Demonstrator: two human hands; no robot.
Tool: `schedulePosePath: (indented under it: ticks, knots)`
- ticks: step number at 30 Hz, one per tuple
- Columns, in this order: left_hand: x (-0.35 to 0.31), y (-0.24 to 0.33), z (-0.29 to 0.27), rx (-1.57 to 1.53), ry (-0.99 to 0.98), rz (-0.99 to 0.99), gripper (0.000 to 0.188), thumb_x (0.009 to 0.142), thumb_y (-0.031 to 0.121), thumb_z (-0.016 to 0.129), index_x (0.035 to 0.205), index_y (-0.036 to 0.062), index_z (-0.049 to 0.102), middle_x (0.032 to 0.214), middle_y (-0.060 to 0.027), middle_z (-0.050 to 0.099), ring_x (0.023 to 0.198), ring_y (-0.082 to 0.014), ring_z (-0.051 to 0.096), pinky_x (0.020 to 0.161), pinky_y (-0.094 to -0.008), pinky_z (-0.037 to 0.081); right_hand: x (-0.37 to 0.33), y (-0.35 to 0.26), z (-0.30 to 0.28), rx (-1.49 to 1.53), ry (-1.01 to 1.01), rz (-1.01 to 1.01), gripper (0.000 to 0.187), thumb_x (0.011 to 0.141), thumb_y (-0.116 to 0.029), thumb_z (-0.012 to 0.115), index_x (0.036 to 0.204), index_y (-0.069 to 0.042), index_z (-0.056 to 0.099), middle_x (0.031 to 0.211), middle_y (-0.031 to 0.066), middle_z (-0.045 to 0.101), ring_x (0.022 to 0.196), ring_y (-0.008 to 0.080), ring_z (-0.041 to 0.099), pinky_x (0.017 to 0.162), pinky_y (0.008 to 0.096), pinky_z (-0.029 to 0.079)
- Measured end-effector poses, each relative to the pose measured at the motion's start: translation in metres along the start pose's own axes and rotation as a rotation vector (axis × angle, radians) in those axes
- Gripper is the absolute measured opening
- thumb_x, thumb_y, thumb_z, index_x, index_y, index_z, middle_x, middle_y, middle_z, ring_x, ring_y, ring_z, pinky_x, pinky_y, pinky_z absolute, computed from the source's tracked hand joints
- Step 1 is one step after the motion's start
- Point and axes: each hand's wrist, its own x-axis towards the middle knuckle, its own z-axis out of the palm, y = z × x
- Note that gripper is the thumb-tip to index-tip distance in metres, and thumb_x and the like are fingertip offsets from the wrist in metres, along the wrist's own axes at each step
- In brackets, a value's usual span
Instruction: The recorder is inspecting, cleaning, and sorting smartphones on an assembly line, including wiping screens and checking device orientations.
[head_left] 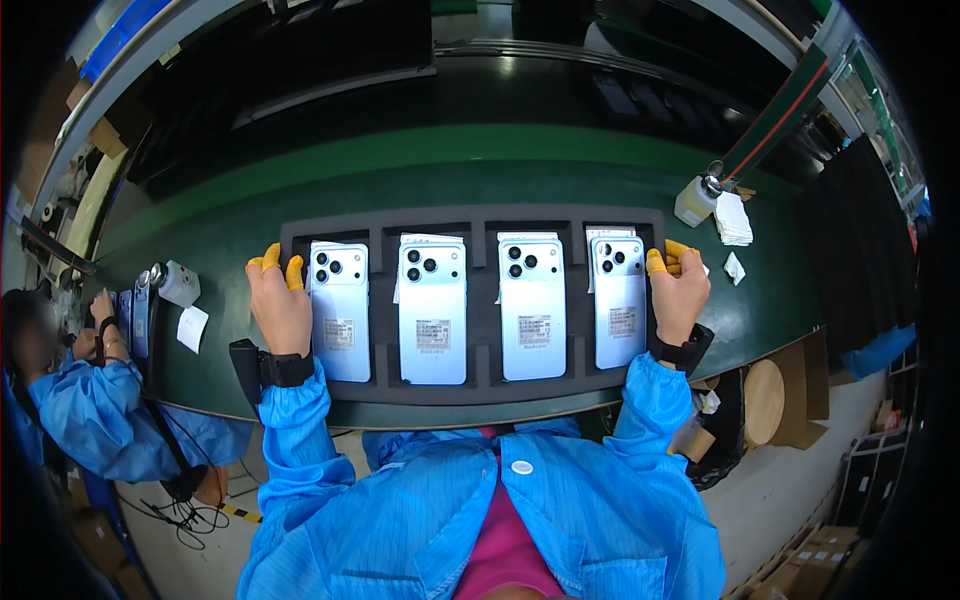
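A dark grey foam tray (425, 219) lies at the near edge of the bench in front of me. Several light-blue smartphones rest in its slots, camera side up: the leftmost phone (340, 300), its neighbour (433, 300), another phone (533, 300) and the rightmost phone (619, 290). White paper slips peek out from under them. My left hand (280, 312) grips the tray's left side, and my right hand (682, 296) grips its right side. Both wear yellow finger covers and black wristbands. The undersides of the fingers are partly hidden.
On the green bench (480, 180), a pump bottle (697, 200) and stacked white wipes (733, 219) stand at the right. Another bottle (180, 284) and a paper (192, 328) lie left. A co-worker's blue sleeve (100, 410) is at far left; cardboard (800, 400) sits below right.
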Motion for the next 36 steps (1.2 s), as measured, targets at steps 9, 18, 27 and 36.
schedulePosePath:
  ticks: [9, 18, 27, 36]
  knots:
    - [-0.001, -0.003, 0.002, -0.015, 0.014, 0.034, 0.013, 0.082, -0.003, 0.063, 0.091, -0.0113, 0.059, 0.117, -0.0230, 0.056, 0.097, -0.0429, 0.059, 0.082, -0.0430, 0.050, 0.001, 0.005, 0.001, 0.010, -0.025, -0.040, 0.024, 0.074, -0.006, 0.073, 0.096, 0.005, 0.068, 0.088, 0.0133, 0.067, 0.073, 0.0231, 0.067, 0.068, 0.0319, 0.053]
    - [0.005, 0.009, 0.005, 0.004, 0.048, 0.139, 0.027, 0.087, 0.008, 0.064, 0.109, -0.0062, 0.061, 0.114, -0.0201, 0.057, 0.101, -0.0378, 0.057, 0.087, -0.0416, 0.046, 0.005, 0.006, 0.013, -0.098, -0.012, -0.226, 0.031, 0.081, -0.008, 0.069, 0.109, 0.002, 0.063, 0.102, 0.0161, 0.062, 0.089, 0.0305, 0.062, 0.079, 0.0373, 0.049]
    - [-0.002, 0.035, 0.016, -0.032, -0.317, 0.565, 0.033, 0.086, 0.019, 0.064, 0.113, 0.0007, 0.064, 0.110, -0.0163, 0.059, 0.107, -0.0344, 0.053, 0.093, -0.0420, 0.042, -0.005, -0.012, 0.034, -0.179, -0.463, -0.619, 0.025, 0.082, -0.016, 0.068, 0.099, 0.003, 0.067, 0.094, 0.0192, 0.063, 0.088, 0.0366, 0.059, 0.080, 0.0437, 0.048]
    - [-0.005, 0.036, 0.025, 0.019, -0.240, 0.652, 0.034, 0.087, 0.027, 0.062, 0.106, 0.0000, 0.067, 0.103, -0.0159, 0.063, 0.100, -0.0318, 0.056, 0.092, -0.0430, 0.038, -0.008, -0.025, 0.029, -0.220, -0.476, -0.627, 0.040, 0.076, -0.024, 0.074, 0.102, 0.003, 0.062, 0.106, 0.0212, 0.056, 0.102, 0.0405, 0.049, 0.091, 0.0466, 0.040]
